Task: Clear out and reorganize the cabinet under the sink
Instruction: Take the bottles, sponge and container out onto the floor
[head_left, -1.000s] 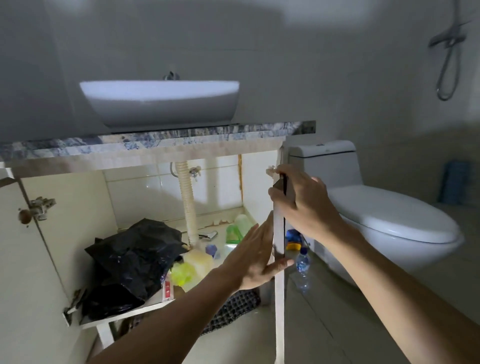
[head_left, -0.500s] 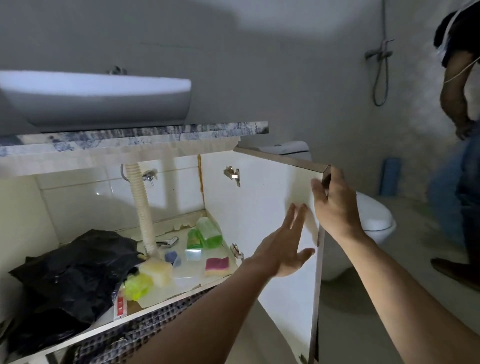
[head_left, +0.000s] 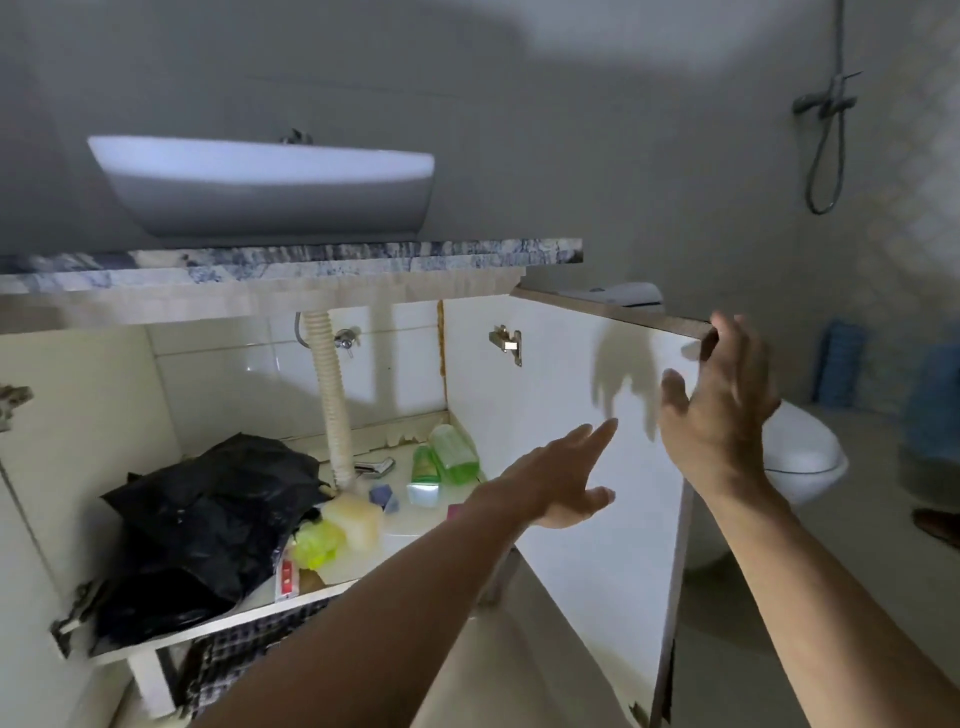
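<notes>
The cabinet under the sink stands open, its white right door (head_left: 561, 415) swung wide. My right hand (head_left: 722, 410) hovers with spread fingers just off the door's top outer corner, holding nothing. My left hand (head_left: 561, 480) stretches flat and open in front of the door's inner face. On the cabinet floor (head_left: 415, 525) lie a crumpled black plastic bag (head_left: 208, 519), a green bottle (head_left: 452, 447) on its side, a yellow-green scrubber (head_left: 317, 543), a pale yellow sponge (head_left: 356, 519) and small blue pieces (head_left: 382, 496).
A ribbed drain hose (head_left: 330, 395) drops from the white basin (head_left: 265, 187) into the cabinet. A chequered cloth (head_left: 234, 654) lies on the floor below the cabinet. A toilet (head_left: 800, 457) stands right of the door. The left door (head_left: 31, 519) is open too.
My right hand has come off the door's edge and opened. The door has swung slightly wider. The view has shifted left, and the person at the far right is out of frame.
</notes>
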